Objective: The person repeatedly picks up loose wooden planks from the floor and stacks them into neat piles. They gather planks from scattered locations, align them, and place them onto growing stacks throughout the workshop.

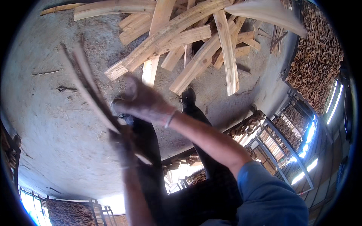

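My left hand (122, 147), blurred by motion, is closed around long, thin wooden strips (92, 94). They slant up and to the left from it, their far ends apart, and one pale end sticks out below the hand. My right hand (145, 101), in a greyish glove with a light cuff, is just right of the strips. Its thumb and fingers are apart, with nothing seen between them. Beyond my hands lies a loose pile of pale, rough-sawn boards (162, 45) on the floor, crossing one another.
My feet and dark trouser legs (145, 139) are below my hands on the dusty concrete floor (56, 128). A large stack of cut wood pieces (316, 60) is at the right. Metal-framed racks (283, 147) of wood stand at lower right, another wood stack (69, 213) at lower left.
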Tool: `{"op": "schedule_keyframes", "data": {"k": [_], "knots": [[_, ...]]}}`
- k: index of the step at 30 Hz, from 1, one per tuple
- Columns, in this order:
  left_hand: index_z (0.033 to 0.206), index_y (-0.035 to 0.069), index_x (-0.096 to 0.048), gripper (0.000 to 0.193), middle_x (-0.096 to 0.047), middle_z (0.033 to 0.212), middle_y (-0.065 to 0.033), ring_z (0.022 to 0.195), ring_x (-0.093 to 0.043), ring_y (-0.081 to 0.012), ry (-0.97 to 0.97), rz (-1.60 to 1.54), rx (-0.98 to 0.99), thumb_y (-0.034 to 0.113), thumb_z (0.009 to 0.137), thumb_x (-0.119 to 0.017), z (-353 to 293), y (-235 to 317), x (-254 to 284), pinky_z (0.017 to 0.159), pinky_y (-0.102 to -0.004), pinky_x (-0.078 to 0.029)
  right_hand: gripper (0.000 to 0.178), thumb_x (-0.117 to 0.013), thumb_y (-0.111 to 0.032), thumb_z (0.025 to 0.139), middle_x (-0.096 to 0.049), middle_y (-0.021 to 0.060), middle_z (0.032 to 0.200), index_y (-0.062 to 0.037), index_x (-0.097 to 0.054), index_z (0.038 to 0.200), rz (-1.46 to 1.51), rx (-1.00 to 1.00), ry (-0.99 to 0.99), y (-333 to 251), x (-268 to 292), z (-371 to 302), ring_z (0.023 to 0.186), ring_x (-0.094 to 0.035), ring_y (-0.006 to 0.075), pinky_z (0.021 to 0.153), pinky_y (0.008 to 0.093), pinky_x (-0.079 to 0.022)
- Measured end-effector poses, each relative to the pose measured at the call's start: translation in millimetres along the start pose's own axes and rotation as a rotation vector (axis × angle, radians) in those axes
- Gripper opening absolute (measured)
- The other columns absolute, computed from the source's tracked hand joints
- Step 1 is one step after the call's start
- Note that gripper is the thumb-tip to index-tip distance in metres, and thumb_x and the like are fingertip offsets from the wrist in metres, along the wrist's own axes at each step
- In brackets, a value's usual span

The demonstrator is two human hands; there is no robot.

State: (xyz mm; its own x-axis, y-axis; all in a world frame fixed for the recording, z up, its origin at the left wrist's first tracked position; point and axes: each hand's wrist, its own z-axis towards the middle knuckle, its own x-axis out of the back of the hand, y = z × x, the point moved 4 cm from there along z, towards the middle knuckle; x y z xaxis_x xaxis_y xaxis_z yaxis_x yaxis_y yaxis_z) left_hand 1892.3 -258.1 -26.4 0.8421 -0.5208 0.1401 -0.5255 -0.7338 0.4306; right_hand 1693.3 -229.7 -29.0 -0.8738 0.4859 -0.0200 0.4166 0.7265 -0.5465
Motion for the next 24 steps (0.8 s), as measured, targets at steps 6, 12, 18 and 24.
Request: {"op": "schedule_keyframes", "data": {"k": [6,12,18,24], "knots": [[0.14,0.005,-0.055,0.049,-0.059,0.092,-0.0007,0.072,-0.054,-0.0102,0.187,0.457,-0.176,0.027,0.1,-0.071,181,9,164,0.061,-0.0263,-0.047,0.083,-0.084,-0.036,0.084,-0.056,0.0276,0.142,0.0075,-0.047,0.144,-0.701,0.138,0.896,109,239,-28,0.123,-0.063,0.0381,0.102,0.0439,-0.053],[0.16,0.004,-0.035,0.087,-0.041,0.162,-0.0257,0.148,-0.046,-0.0352,0.304,1.101,-0.903,0.045,0.095,-0.075,175,83,32,0.115,-0.0389,-0.048,0.065,-0.076,-0.036,0.09,-0.063,0.0238,0.129,0.0002,-0.054,0.139,-0.583,0.083,0.683,139,265,-6,0.119,-0.064,0.0383,0.1,0.0459,-0.053],[0.16,0.011,-0.036,0.099,-0.046,0.158,-0.0239,0.149,-0.042,-0.0417,0.062,1.183,-1.427,0.041,0.08,-0.087,149,147,-165,0.122,-0.0515,-0.038,0.082,-0.088,-0.029,0.076,-0.061,0.0275,0.129,0.004,-0.05,0.141,-0.794,0.302,1.018,189,258,-23,0.12,-0.061,0.042,0.108,0.0476,-0.05],[0.162,0.007,-0.033,0.105,-0.055,0.147,-0.0257,0.136,-0.053,-0.0393,-0.035,1.369,-1.289,0.049,0.081,-0.083,301,151,-157,0.115,-0.0468,-0.045,0.124,-0.09,-0.055,0.076,-0.044,0.0309,0.158,0.0031,-0.022,0.163,-0.354,-0.264,0.881,247,374,-36,0.148,-0.045,0.0402,0.117,0.042,-0.042]]}}
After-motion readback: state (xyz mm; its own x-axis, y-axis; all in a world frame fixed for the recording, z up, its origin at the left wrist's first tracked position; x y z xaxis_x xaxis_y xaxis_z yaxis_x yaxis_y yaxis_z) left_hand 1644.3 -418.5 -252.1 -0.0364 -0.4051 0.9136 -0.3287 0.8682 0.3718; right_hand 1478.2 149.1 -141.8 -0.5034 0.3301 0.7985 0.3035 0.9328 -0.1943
